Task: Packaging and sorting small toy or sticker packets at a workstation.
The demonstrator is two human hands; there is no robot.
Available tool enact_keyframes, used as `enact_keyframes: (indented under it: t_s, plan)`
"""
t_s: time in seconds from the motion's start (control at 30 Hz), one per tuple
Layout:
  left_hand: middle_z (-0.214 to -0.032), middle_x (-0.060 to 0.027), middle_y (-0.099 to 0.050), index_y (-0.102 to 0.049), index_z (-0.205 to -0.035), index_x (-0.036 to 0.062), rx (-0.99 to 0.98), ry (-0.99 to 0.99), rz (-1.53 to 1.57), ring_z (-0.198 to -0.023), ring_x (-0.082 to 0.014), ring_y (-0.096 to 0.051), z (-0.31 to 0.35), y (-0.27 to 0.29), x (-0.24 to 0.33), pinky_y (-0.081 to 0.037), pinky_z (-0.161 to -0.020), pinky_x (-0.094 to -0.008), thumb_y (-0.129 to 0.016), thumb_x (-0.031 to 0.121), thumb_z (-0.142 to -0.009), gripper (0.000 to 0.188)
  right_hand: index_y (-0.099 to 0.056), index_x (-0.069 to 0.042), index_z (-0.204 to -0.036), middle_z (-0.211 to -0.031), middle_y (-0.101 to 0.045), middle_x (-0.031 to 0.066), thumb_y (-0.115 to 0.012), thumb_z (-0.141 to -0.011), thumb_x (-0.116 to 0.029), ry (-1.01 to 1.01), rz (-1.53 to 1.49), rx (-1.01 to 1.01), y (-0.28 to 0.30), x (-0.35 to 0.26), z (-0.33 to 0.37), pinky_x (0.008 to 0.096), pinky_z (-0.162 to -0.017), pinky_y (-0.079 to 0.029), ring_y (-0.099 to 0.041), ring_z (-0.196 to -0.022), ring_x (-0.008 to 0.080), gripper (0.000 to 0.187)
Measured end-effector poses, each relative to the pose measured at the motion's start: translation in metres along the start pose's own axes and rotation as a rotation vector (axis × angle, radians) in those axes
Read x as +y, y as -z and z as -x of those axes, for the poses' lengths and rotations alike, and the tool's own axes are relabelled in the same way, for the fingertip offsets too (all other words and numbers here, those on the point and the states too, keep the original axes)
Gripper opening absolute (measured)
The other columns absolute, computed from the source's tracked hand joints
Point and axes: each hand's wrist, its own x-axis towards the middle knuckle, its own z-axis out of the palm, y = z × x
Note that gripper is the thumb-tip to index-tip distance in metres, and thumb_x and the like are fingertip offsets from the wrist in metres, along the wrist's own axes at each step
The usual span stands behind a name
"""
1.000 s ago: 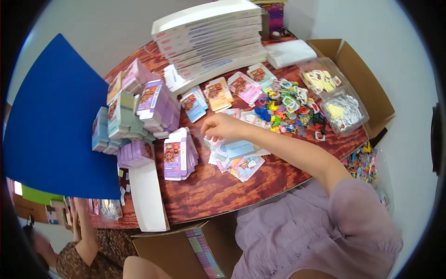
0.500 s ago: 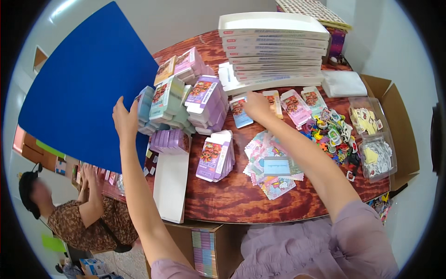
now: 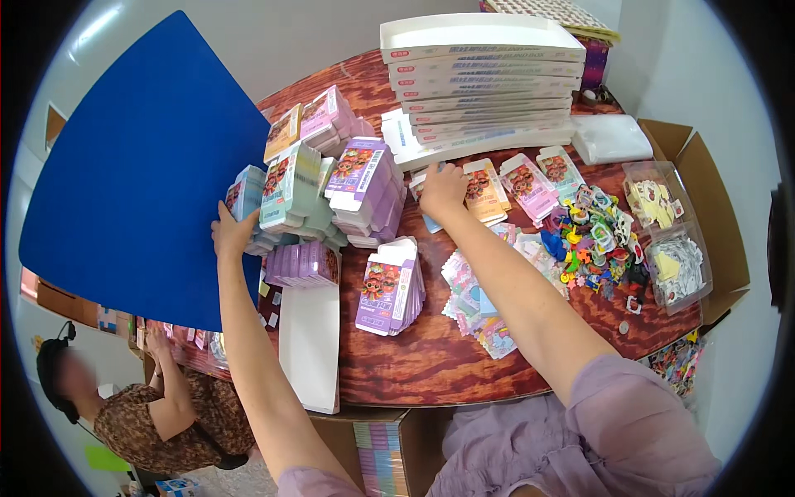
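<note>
My left hand point(image 3: 234, 232) is at the near side of the light blue small boxes point(image 3: 246, 192), thumb and fingers closed around the end of that pile. My right hand point(image 3: 444, 192) covers most of a flat light blue carton point(image 3: 431, 224), its fingers bent over the far end. Just right of that hand lie flat orange cartons point(image 3: 484, 192), then pink cartons point(image 3: 527, 189) and green cartons point(image 3: 560, 174). Between my arms sits a fanned stack of flat purple cartons point(image 3: 389, 290). Filled green point(image 3: 287, 186) and purple boxes point(image 3: 358, 176) are piled beside my left hand.
White trays point(image 3: 484, 70) are stacked at the back. Printed cards point(image 3: 472, 290) lie partly under my right forearm. Colourful charms point(image 3: 596, 240) and a clear plastic container point(image 3: 675, 269) are at right. A large blue board point(image 3: 141, 182) stands left; another person point(image 3: 174, 406) is beyond it.
My left hand has moved down and right onto the light blue boxes. The right hand has shifted left over the light blue carton, uncovering the orange cartons. The view has shifted slightly.
</note>
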Motion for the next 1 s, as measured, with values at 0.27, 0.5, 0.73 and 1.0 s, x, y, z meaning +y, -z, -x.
enact_keyframes:
  t_s: [0.27,0.5,0.73,1.0]
  plan:
    - [-0.137,-0.0306,-0.042,-0.028,-0.151,0.0124,0.067,0.014,0.069,-0.125,-0.0466,-0.044,0.013,-0.003,-0.002,-0.042,-0.101,-0.0501,-0.072,0.062,-0.069,0.105,-0.057,-0.002,-0.117,-0.122,-0.054,0.0196,-0.07,-0.074,-0.026,-0.168,-0.103,-0.094,0.012,0.0,-0.005,0.0447,-0.097,-0.037,-0.049,-0.115,0.0344,0.051]
    - [-0.132,-0.0306,-0.044,-0.032,-0.148,0.0102,0.133,-0.015,0.076,-0.122,-0.0465,-0.045,0.022,-0.005,0.004,-0.043,-0.099,-0.0502,-0.072,0.061,-0.07,0.102,-0.059,-0.001,-0.118,-0.122,-0.056,0.0183,-0.069,-0.075,-0.025,-0.285,-0.09,0.019,0.001,-0.006,-0.018,0.0452,-0.096,-0.04,-0.054,-0.115,0.0352,0.05]
    - [-0.132,-0.0298,-0.045,-0.036,-0.147,0.0098,0.167,-0.012,0.102,-0.122,-0.046,-0.045,0.025,-0.006,-0.003,-0.043,-0.099,-0.0497,-0.072,0.06,-0.071,0.098,-0.064,-0.002,-0.114,-0.121,-0.058,0.0183,-0.068,-0.079,-0.025,-0.353,-0.193,-0.06,0.01,-0.006,-0.017,0.0434,-0.092,-0.047,-0.057,-0.113,0.0375,0.042]
    - [-0.128,-0.0287,-0.046,-0.036,-0.146,0.0091,0.258,-0.004,0.166,-0.12,-0.0447,-0.045,0.033,-0.009,0.009,-0.042,-0.099,-0.0479,-0.075,0.055,-0.07,0.097,-0.059,-0.001,-0.117,-0.121,-0.055,0.0186,-0.063,-0.084,-0.024,-0.41,-0.253,0.062,0.002,-0.018,-0.017,0.0474,-0.091,-0.047,-0.058,-0.11,0.0381,0.041]
